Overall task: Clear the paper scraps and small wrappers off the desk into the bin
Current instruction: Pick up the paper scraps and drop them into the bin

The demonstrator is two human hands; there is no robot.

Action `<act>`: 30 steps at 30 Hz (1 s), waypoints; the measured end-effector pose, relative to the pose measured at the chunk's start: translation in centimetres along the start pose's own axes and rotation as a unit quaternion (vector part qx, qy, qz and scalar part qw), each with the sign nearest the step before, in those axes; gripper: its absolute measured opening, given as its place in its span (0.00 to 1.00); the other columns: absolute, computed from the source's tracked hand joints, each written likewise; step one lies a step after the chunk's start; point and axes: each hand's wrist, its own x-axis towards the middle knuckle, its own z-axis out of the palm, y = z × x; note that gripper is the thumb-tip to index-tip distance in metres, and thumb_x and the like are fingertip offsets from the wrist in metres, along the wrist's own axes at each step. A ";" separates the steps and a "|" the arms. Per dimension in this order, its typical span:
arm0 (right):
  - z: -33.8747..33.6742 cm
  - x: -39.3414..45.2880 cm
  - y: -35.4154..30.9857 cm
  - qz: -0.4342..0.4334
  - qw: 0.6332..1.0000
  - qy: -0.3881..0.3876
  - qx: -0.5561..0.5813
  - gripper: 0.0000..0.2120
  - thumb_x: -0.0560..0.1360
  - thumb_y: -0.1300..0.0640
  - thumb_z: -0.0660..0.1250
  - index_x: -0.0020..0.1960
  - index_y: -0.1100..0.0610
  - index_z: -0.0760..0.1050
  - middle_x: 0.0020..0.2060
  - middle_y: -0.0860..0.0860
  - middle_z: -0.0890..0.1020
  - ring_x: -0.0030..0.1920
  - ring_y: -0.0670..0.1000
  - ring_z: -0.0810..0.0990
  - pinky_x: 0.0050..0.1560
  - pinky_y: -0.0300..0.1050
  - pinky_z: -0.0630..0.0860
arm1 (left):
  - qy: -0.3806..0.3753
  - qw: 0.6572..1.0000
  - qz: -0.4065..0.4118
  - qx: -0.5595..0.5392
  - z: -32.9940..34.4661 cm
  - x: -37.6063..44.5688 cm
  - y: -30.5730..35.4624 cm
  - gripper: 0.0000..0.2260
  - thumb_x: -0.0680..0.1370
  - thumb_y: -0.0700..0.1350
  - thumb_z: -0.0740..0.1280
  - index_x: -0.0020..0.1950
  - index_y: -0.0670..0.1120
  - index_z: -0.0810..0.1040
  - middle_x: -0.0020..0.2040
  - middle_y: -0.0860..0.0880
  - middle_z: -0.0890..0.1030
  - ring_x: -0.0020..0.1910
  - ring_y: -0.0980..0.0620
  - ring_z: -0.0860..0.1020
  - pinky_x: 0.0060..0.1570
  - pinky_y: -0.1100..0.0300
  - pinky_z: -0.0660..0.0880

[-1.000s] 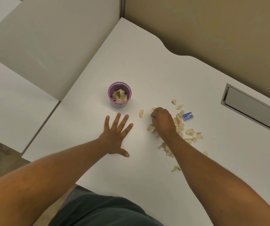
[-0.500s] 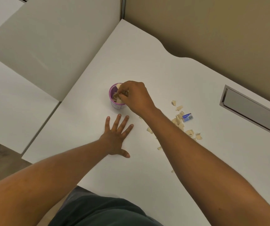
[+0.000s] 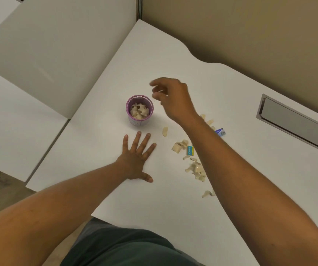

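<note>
1. Beige paper scraps (image 3: pixel 195 167) lie scattered on the white desk (image 3: pixel 173 54) to the right of centre, partly hidden under your right forearm; one lone scrap (image 3: pixel 165 131) sits apart from the rest, nearer the bin.
2. Among them you have two small wrappers — a blue-and-yellow one (image 3: pixel 190 150) just beside the nearer cluster, and a blue one (image 3: pixel 220 132) at the far side of your arm.
3. Your purple bin (image 3: pixel 139 110) stands upright on the desk, left of the scraps, with a heap of beige pieces inside it.
4. Your right hand (image 3: pixel 173 98) hovers above the desk just right of the bin's rim, blurred, its fingers loosely curled; a pale sliver shows between the fingertips, but you cannot tell whether it is held.
5. Your left hand (image 3: pixel 137 158) rests flat on the desk just in front of the bin, fingers straight and spread, holding nothing.
6. Further right, a grey metal slot (image 3: pixel 296 121) is set into the desk; a white panel (image 3: pixel 58 45) stands at the left — tan wall (image 3: pixel 250 25) behind.
</note>
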 end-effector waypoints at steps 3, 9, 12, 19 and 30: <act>-3.6 -4.0 4.0 0.065 0.996 0.066 0.020 0.10 0.75 0.61 0.73 0.55 0.51 0.83 0.45 0.45 0.86 0.43 0.42 0.84 0.46 0.42 0.81 | 0.004 1.000 -0.001 0.005 -0.1 -0.1 0.0 0.60 0.63 0.85 0.49 0.79 0.52 0.27 0.78 0.43 0.23 0.76 0.34 0.25 0.70 0.24 0.33; -7.3 -15.5 16.9 0.268 0.957 0.079 -0.076 0.20 0.70 0.55 0.79 0.61 0.52 0.80 0.59 0.51 0.81 0.57 0.52 0.79 0.55 0.41 0.74 | 0.020 1.000 -0.001 0.017 -0.1 -0.2 0.2 0.61 0.63 0.84 0.53 0.81 0.50 0.31 0.79 0.41 0.26 0.78 0.32 0.29 0.73 0.25 0.38; -6.5 -19.1 20.7 0.308 0.944 0.032 -0.115 0.37 0.67 0.46 0.81 0.72 0.48 0.71 0.70 0.51 0.72 0.70 0.57 0.69 0.62 0.43 0.66 | 0.041 0.999 -0.016 -0.018 -1.2 0.1 1.6 0.57 0.66 0.80 0.61 0.82 0.46 0.48 0.82 0.38 0.40 0.80 0.29 0.40 0.76 0.31 0.47; -4.1 -18.2 22.9 0.296 0.943 0.030 -0.147 0.50 0.67 0.27 0.70 0.81 0.42 0.53 0.82 0.53 0.51 0.80 0.62 0.50 0.77 0.60 0.60 | 0.154 0.981 0.036 -0.109 -4.9 3.9 6.0 0.50 0.67 0.66 0.77 0.81 0.54 0.57 0.83 0.42 0.48 0.78 0.32 0.56 0.72 0.37 0.67; -2.1 -14.4 21.7 0.150 0.923 -0.090 -0.343 0.34 0.80 0.44 0.66 0.80 0.40 0.52 0.82 0.50 0.47 0.73 0.65 0.61 0.60 0.61 0.77 | 0.068 0.998 0.007 0.001 -6.8 6.4 9.6 0.37 0.76 0.66 0.68 0.81 0.61 0.57 0.83 0.47 0.52 0.77 0.29 0.55 0.70 0.38 0.65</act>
